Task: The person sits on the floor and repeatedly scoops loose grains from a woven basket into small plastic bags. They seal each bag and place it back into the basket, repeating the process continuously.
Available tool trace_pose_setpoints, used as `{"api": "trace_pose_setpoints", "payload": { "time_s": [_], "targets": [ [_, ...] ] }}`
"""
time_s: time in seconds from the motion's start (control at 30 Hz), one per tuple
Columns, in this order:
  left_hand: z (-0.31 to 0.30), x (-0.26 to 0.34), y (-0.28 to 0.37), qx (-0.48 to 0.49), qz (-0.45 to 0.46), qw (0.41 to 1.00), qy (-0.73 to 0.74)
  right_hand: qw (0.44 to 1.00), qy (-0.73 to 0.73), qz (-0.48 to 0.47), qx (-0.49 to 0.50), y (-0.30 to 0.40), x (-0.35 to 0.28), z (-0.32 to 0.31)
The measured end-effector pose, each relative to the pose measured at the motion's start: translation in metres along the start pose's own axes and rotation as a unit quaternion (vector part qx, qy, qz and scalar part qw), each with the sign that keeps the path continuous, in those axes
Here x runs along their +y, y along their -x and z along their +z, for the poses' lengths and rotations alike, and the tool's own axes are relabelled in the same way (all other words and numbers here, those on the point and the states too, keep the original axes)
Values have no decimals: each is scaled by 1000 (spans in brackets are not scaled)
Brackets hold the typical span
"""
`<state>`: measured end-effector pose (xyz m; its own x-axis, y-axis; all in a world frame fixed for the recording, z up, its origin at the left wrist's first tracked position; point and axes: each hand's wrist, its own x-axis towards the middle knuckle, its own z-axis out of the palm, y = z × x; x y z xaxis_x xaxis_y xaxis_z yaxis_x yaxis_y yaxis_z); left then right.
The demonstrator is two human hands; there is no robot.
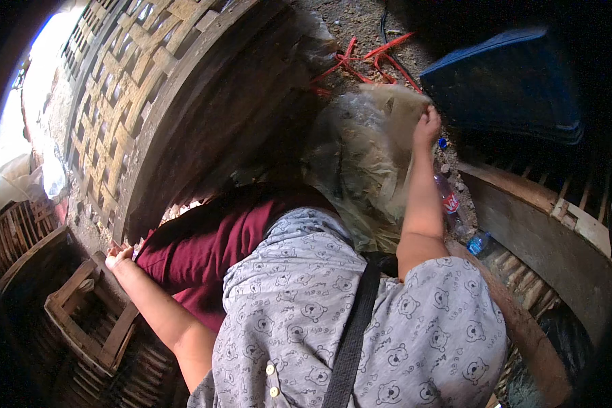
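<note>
My right hand (427,125) reaches forward with its fingers closed on the rim of a cloudy, see-through plastic sack (377,168). Crumpled and dusty, the sack lies ahead of my body on the dirt ground. Beyond its mouth is a tangle of red plastic string (344,60). My left hand (118,256) is out to the left, beside the lower end of a wooden plank (150,115) and close to my maroon trouser leg (209,239). Its fingers look partly bent, and whether they touch the wood cannot be made out.
A woven bamboo panel (117,102) rises at left. Below it sits a wooden frame (81,326). At right are a red-labelled plastic bottle (451,201), a blue-labelled bottle (478,243), a blue bottle cap (442,143), a blue flat-sided object (505,86) and a long board (535,239).
</note>
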<state>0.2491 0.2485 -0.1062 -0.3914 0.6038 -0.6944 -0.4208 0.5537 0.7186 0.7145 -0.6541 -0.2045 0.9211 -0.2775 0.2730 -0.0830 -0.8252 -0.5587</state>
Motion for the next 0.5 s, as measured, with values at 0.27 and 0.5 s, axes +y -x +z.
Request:
{"api": "trace_pose_setpoints", "payload": {
  "time_s": [0.27,0.5],
  "targets": [
    [3,1,11,-37,-38,998,15,932,-325,5,-163,-104,-119,-166],
    [-5,1,15,-84,-1,996,6,933,-330,16,-145,-119,-156,-209]
  ]
}}
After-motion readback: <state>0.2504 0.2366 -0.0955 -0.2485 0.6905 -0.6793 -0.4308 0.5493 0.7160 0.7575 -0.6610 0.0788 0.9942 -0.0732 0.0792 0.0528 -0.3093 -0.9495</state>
